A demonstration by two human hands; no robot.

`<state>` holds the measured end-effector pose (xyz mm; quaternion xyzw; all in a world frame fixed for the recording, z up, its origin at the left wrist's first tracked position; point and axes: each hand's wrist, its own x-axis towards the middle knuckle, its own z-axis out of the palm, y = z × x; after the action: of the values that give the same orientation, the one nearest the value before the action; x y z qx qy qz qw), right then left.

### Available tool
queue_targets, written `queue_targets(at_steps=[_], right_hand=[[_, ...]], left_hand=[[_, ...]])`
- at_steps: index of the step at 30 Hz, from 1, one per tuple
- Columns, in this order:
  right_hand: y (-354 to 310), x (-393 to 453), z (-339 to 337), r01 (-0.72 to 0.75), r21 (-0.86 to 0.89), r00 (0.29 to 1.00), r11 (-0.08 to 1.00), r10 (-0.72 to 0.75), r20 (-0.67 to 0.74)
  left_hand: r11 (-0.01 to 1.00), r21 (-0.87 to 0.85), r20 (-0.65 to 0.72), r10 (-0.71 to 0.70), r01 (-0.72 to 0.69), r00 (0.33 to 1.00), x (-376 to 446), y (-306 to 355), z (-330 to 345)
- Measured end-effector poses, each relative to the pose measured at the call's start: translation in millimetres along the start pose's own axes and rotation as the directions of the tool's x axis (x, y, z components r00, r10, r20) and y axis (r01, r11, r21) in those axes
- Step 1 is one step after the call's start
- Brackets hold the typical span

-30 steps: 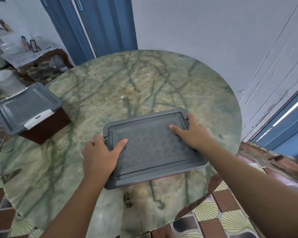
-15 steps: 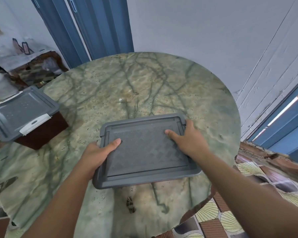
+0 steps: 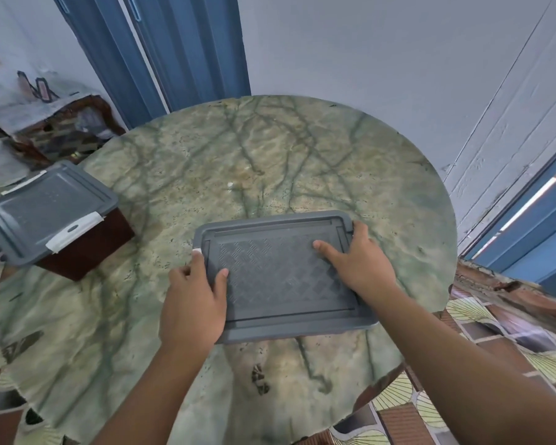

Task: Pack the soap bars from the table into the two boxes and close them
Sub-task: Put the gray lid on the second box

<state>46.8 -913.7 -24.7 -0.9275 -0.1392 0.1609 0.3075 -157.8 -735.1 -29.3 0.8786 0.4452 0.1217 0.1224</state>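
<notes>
Two bare hands, two boxes, one table; no loose soap bars visible. Nearest: left hand and right hand, one on each short end of the grey rectangular plastic lid of the near box. Left hand grips the lid's left edge, thumb on top, fingers curled over the rim beside a small white latch tab. Right hand grips the right edge, thumb lying on the textured panel, fingers wrapped round the far right corner. The box body under the lid is hidden. The lid's long axis runs from hand to hand, left to right, turned slightly so its right end lies nearer the viewer; top face up, roughly level.

Versus 0.5 s ago: the left hand has gone from holding the near-left corner with the lid tilted down on that side to sitting higher on the left edge, the lid now squarer and flatter. Right hand keeps much the same hold.

Under the grip: round green-veined marble table. Well to the left of the left hand, further off, at the table's edge: second box, dark brown body with grey lid and white latch, lid on, long axis running diagonally away to the right.

Beyond: blue folding door, pale wall.
</notes>
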Motion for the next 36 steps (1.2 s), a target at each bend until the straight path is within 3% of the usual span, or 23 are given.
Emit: queue_targets(at_steps=[7,17,20,23,26,28,30,33,36], right_hand=[[-8,-16,-1,0.09,-0.21,0.989,0.973,-0.113,-0.099],[-2,-17,-9,-0.044,0.095,0.997,0.994,0.05,-0.059],[-6,-22,-7,-0.063,-0.022,0.998,0.998,0.063,-0.006],[-15,-38,3,0.013,-0.238,0.998,0.971,-0.028,-0.058],[-18,-48,8,0.04,-0.298,0.998,0.954,-0.051,-0.029],[-15,-45,1,0.03,-0.136,0.999,0.99,-0.036,-0.041],[-10,-34,-7,-0.009,0.142,0.997,0.99,0.019,-0.069],[-5,-17,-11,-0.162,0.465,0.984,0.87,0.18,0.005],[-3,-10,-10,-0.289,0.618,0.952,0.731,0.288,0.106]], left_hand=[[0.998,-0.049,0.022,-0.028,0.029,0.999,0,1,-2],[0.993,-0.116,0.019,-0.025,0.027,1.0,1,-2,-1],[0.994,-0.108,0.015,-0.028,0.029,1.0,1,-2,-1],[0.995,-0.101,0.018,-0.027,0.029,0.999,0,-1,-1],[0.994,-0.102,0.022,-0.03,0.032,0.999,1,-1,-1],[0.994,-0.104,0.023,-0.023,0.025,0.999,1,-2,0],[0.994,-0.104,0.023,-0.018,0.021,1.0,1,-2,-1],[0.995,-0.102,0.02,-0.01,0.012,1.0,2,-3,0],[0.995,-0.097,0.024,-0.006,0.008,1.0,2,-3,-1]])
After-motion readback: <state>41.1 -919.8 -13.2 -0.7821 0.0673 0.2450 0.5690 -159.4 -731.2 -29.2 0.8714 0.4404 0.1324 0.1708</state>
